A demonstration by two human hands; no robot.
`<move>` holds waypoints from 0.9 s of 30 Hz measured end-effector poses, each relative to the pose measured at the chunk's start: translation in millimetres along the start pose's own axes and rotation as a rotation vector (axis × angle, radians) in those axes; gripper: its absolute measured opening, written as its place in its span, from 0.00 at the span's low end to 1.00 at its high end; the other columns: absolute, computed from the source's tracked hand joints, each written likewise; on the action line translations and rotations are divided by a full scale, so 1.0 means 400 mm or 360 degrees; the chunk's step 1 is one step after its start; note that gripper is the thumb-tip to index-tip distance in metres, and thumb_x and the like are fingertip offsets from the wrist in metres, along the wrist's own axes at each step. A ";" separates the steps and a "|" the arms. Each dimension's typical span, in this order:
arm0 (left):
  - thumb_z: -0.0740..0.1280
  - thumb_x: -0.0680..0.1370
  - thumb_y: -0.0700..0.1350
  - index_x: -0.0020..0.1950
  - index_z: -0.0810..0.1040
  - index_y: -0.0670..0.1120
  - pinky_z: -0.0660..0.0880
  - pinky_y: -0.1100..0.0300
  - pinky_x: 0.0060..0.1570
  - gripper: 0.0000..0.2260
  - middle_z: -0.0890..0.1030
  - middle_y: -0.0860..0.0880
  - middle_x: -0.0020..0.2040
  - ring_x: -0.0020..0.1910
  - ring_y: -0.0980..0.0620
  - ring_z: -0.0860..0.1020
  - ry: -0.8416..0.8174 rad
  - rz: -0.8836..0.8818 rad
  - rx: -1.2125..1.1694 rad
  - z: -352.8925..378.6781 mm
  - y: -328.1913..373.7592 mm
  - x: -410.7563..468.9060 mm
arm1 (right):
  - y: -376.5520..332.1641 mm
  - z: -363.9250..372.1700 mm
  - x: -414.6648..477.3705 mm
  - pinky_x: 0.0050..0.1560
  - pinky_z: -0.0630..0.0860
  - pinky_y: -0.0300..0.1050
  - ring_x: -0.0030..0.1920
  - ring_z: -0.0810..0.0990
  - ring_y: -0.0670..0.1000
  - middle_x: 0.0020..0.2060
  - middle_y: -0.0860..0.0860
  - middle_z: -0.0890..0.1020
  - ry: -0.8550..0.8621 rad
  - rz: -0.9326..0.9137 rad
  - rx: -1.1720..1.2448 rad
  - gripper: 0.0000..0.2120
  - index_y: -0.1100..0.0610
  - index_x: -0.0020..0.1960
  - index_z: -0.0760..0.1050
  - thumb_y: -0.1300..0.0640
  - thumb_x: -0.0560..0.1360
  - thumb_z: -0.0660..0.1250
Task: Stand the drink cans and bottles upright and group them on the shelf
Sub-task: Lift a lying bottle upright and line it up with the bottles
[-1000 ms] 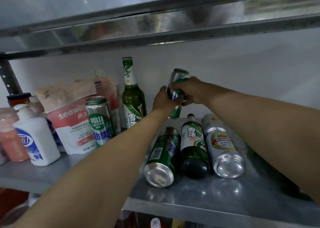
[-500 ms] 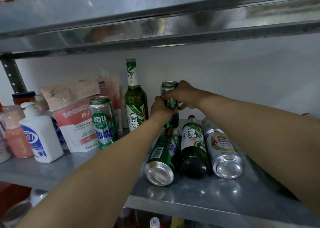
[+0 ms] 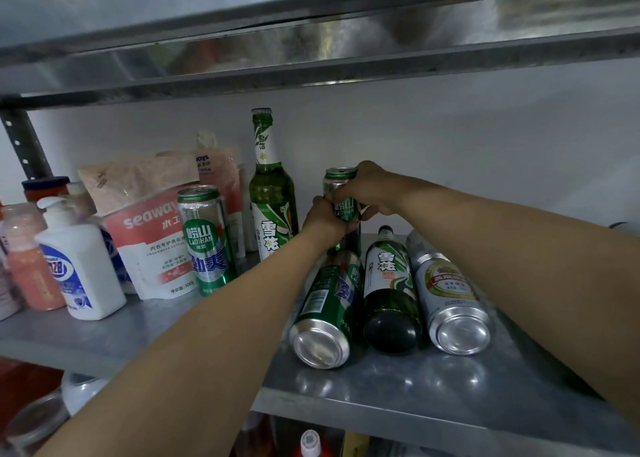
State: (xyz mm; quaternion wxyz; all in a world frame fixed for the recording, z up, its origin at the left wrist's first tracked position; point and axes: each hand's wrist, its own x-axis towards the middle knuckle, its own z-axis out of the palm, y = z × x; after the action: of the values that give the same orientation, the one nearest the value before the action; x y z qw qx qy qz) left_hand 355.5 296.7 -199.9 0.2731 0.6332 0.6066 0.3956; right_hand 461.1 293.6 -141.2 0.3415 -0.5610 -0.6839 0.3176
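Gripping the Laoshan can (image 3: 341, 193), both hands' fingers (image 3: 349, 193) could knock the Snow beer bottle (image 3: 272, 193) just left over.

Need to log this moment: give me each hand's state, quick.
Left hand: closed on the upright green can, low on its body.
Right hand: closed on the same can, near its top.

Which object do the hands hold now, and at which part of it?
Both hands hold one upright green can. The left hand grips its middle from the left side; the right hand wraps its upper part, just under the rim.
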 end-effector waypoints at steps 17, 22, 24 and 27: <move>0.75 0.72 0.43 0.71 0.65 0.35 0.73 0.55 0.62 0.33 0.74 0.40 0.67 0.65 0.43 0.74 -0.0131 -0.0155 -0.0032 -0.034 0.058 -0.095 | -0.057 -0.015 -0.086 0.55 0.78 0.60 0.58 0.76 0.60 0.54 0.61 0.76 0.0081 0.0111 0.0006 0.27 0.67 0.63 0.70 0.58 0.71 0.76; 0.73 0.74 0.42 0.69 0.69 0.37 0.73 0.57 0.57 0.26 0.75 0.40 0.66 0.63 0.43 0.75 -0.0171 -0.0123 0.0197 -0.086 0.106 -0.182 | -0.109 -0.072 -0.180 0.53 0.79 0.58 0.56 0.75 0.58 0.56 0.61 0.74 0.0134 0.0101 0.0109 0.21 0.64 0.60 0.70 0.59 0.73 0.74; 0.72 0.75 0.42 0.68 0.69 0.37 0.72 0.59 0.52 0.24 0.75 0.40 0.65 0.62 0.44 0.75 -0.0185 -0.0078 0.0284 -0.115 0.135 -0.222 | -0.122 -0.082 -0.223 0.51 0.80 0.55 0.55 0.77 0.57 0.53 0.60 0.75 0.0177 0.0096 0.0189 0.16 0.63 0.54 0.71 0.59 0.73 0.73; 0.71 0.76 0.43 0.69 0.68 0.36 0.74 0.58 0.51 0.25 0.76 0.40 0.62 0.57 0.44 0.77 -0.0175 -0.0061 0.0351 -0.157 0.166 -0.280 | -0.112 -0.076 -0.273 0.51 0.81 0.54 0.55 0.78 0.57 0.54 0.60 0.77 0.0149 0.0114 0.0207 0.12 0.63 0.53 0.74 0.58 0.74 0.72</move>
State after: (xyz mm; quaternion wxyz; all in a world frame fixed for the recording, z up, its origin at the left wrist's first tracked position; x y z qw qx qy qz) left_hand 345.3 170.6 -130.3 0.2422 0.6684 0.6425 0.2861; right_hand 476.5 180.0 -99.6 0.3974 -0.5761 -0.6245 0.3468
